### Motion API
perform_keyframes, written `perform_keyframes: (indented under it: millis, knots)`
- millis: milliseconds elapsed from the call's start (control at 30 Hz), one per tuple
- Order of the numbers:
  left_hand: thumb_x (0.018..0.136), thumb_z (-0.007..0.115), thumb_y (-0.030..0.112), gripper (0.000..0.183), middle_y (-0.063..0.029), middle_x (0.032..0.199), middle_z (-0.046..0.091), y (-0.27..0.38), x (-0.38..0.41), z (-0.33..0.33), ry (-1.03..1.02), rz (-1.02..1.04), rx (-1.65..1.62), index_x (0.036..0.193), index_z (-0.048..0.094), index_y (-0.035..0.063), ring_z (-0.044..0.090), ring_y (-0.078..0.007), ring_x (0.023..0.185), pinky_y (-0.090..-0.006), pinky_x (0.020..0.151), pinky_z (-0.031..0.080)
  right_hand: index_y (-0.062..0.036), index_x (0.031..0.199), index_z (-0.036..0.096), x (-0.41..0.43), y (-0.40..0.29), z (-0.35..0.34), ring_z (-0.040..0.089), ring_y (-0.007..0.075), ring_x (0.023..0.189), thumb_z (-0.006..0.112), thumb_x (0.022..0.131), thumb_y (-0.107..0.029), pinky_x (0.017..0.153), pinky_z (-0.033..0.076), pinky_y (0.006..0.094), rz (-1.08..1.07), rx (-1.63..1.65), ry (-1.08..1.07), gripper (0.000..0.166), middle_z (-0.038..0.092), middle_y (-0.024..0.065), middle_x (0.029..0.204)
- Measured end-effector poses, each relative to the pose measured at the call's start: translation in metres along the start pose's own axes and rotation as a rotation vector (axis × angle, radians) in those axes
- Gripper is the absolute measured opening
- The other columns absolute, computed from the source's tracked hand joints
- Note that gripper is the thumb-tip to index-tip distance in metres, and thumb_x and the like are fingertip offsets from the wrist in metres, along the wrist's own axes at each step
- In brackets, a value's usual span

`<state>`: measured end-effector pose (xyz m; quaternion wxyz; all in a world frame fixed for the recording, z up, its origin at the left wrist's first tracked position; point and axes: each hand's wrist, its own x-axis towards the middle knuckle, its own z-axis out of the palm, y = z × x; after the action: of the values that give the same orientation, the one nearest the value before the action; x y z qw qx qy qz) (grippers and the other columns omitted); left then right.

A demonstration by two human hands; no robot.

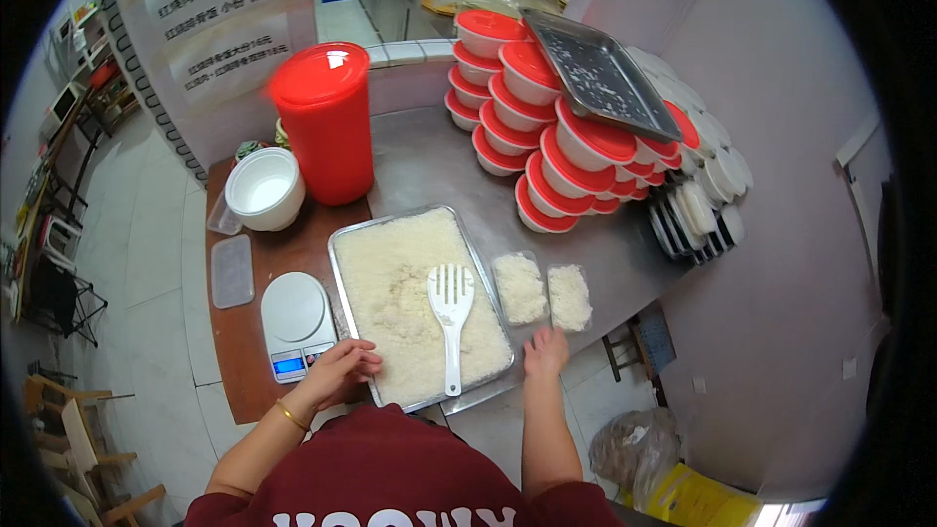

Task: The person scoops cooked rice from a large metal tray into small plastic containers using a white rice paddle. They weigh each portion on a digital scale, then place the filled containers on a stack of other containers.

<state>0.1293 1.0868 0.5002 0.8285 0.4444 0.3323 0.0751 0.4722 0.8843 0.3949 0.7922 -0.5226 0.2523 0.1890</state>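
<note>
A metal tray of cooked white rice [395,263] lies before me, with a white slotted rice paddle [451,307] resting on the rice. By the tray's lower left edge is my left hand [342,367], holding nothing, its fingers loosely bent. A white digital kitchen scale [293,307] with a lit display stands just beyond it. My right hand [546,353] is at the near ends of two clear plastic boxes of rice, the left box [520,288] and the right box [569,298]. Its fingertips meet the right box's near edge in the view; whether they grip it is unclear.
White bowls with red lids [578,168] stand in tall stacks at the back right, a metal tray [611,73] with rice grains tilted on top. At the left are a large red lidded bucket [326,132], stacked white bowls [265,189] and a plastic lid [232,271].
</note>
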Motion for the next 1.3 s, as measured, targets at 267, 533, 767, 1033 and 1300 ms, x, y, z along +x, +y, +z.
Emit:
perform_keyframes:
  millis: [267, 533, 767, 1033, 1300]
  knots:
    - [0.101, 0.040, 0.022, 0.026, -0.0049, 0.093, 0.062, 0.018, -0.018, -0.100, 0.307, 0.148, 0.105, 0.115, 0.053, 0.0047, 0.060, -0.0116, 0.080, -0.0257, 0.069, 0.047, -0.0128, 0.082, 0.046, -0.307, -0.181, 0.105, 0.046, 0.0122, 0.059, 0.048, 0.093, -0.032, 0.054, 0.037, 0.0268, -0.720, 0.199, -1.582, 0.023, 0.051, 0.0037, 0.071]
    - [0.095, 0.050, 0.019, 0.020, -0.0019, 0.087, 0.064, 0.073, 0.013, -0.244, 0.711, 0.413, 0.259, 0.107, 0.060, 0.0076, 0.060, -0.0094, 0.072, -0.0238, 0.057, 0.045, -0.0275, 0.108, 0.055, -0.440, -0.157, 0.151, 0.047, 0.0144, 0.051, 0.049, 0.093, -0.025, 0.055, 0.042, 0.0318, -0.969, 0.007, -1.827, 0.017, 0.054, 0.0003, 0.062]
    - [0.083, 0.063, 0.017, 0.025, -0.0136, 0.093, 0.068, 0.127, 0.087, -0.374, 1.202, 0.535, 0.796, 0.102, 0.066, 0.0006, 0.066, -0.0263, 0.080, -0.0349, 0.072, 0.051, -0.0287, 0.109, 0.054, -0.466, -0.123, 0.173, 0.046, 0.0139, 0.049, 0.050, 0.093, -0.025, 0.053, 0.040, 0.0312, -1.020, -0.055, -1.744, 0.017, 0.053, -0.0002, 0.060]
    - [0.073, 0.070, 0.019, 0.029, -0.0191, 0.091, 0.068, 0.151, 0.133, -0.425, 1.148, 0.305, 1.145, 0.096, 0.068, 0.0003, 0.065, -0.0346, 0.086, -0.0401, 0.080, 0.051, -0.0301, 0.110, 0.053, -0.475, -0.089, 0.205, 0.044, 0.0132, 0.047, 0.051, 0.093, -0.025, 0.051, 0.039, 0.0306, -1.045, -0.150, -1.635, 0.018, 0.052, -0.0008, 0.058]
    - [0.070, 0.067, 0.009, 0.010, -0.0163, 0.072, 0.067, 0.159, 0.134, -0.446, 1.165, 0.305, 1.016, 0.074, 0.065, 0.0001, 0.066, -0.0275, 0.064, -0.0354, 0.062, 0.053, -0.0315, 0.111, 0.053, -0.476, -0.079, 0.214, 0.042, 0.0125, 0.045, 0.052, 0.092, -0.025, 0.049, 0.038, 0.0300, -1.038, -0.187, -1.583, 0.019, 0.051, -0.0013, 0.056]
